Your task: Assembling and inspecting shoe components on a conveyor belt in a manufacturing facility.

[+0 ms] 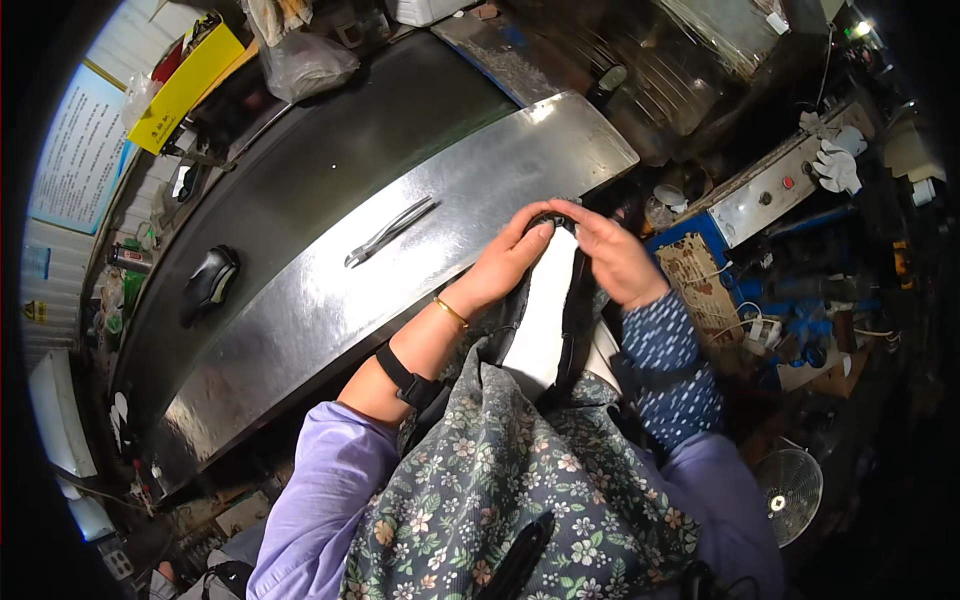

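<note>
Just off the desk's [300, 330] near edge, the left hand [505, 262] and right hand [622, 262] grip a white-soled black shoe [545, 318] by its toe between their fingers, seemingly shaping the rim, which likely calls next for even pressing.

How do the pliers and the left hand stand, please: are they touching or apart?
Apart. The head view shows a strip of bare metal plate between the pliers and the left hand.

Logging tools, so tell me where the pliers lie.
In the head view, the pliers lie on the shiny metal surface, left of the left hand and beside the dark surface.
</note>
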A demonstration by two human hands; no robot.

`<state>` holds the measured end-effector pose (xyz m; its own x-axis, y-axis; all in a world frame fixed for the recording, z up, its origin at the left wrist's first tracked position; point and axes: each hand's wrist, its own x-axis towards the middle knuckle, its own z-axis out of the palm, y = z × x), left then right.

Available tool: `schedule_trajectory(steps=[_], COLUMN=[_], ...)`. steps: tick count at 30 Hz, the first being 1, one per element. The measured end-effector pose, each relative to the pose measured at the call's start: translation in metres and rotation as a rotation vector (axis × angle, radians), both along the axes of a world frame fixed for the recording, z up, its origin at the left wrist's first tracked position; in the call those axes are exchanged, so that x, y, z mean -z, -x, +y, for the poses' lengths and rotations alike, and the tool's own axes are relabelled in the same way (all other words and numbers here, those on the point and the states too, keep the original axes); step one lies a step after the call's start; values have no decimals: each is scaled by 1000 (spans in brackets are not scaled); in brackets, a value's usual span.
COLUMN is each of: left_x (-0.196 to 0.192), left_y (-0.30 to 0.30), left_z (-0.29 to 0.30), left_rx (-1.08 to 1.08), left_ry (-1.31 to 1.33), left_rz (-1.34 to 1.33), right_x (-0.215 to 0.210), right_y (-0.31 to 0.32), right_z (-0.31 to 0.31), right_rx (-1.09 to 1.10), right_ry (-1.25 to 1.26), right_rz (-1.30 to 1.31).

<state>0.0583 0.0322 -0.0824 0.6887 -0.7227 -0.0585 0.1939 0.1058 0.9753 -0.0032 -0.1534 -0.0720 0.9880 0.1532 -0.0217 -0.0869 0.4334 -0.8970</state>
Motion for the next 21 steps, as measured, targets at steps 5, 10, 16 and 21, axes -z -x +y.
schedule_trajectory(steps=[5, 10, 16, 21], left_x=[-16, -74, -39, 121], left_y=[2, 50, -14, -105], left_z=[-9, -36, -47, 2], left_rx=[43, 142, 169, -296], left_ry=[-175, -58, -16, -825], left_rz=[-56, -873, -927, -1066], right_x=[5, -20, 2, 119], right_y=[12, 45, 183, 268], right_z=[26, -50, -99, -65], right_rx=[377, 52, -72, 711], right_ry=[490, -360, -495, -515], right_rz=[-46, 147, 623, 544])
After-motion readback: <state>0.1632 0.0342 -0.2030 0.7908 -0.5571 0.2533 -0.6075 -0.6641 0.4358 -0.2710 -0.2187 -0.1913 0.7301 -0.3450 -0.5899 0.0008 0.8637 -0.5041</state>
